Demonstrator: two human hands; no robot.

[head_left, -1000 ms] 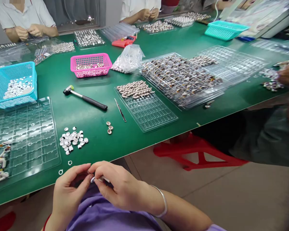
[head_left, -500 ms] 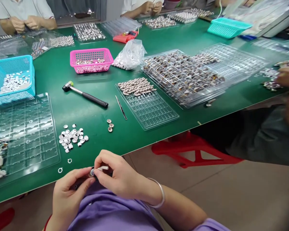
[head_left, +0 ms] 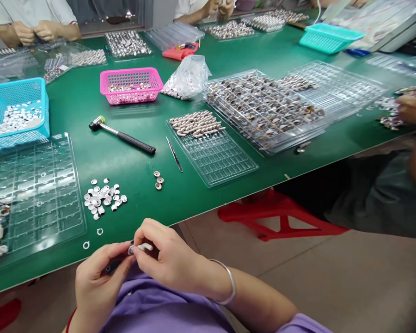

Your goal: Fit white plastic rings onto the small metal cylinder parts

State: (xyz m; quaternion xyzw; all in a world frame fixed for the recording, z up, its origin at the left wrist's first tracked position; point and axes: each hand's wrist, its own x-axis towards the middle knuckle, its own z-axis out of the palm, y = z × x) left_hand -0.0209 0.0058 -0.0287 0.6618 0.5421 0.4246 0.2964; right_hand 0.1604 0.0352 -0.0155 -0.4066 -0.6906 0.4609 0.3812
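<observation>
- Both grips I see pinched on one small white part (head_left: 144, 247): left grip (head_left: 99, 277), right grip (head_left: 166, 261).
- It sits over the lap, just beside the near edge of the green worktop (head_left: 194, 194).
- Loose white caps (head_left: 102, 200) lie near.

A person in a purple top (head_left: 159, 310) is sitting at the near edge of a green table (head_left: 194, 194), holding both hands just below it. The right hand (head_left: 169, 261), wearing a silver bracelet (head_left: 229, 283), is pinching a small white part (head_left: 144, 247), while the left hand (head_left: 95, 284) is gripping the part's dark round end between thumb and forefinger. Just beyond the hands, a pile of small white discs (head_left: 102, 201) is lying beside a clear tray (head_left: 34, 194). Farther back, a hammer (head_left: 123, 136) and tweezers (head_left: 174, 155) are lying near a pink basket (head_left: 131, 85).
</observation>
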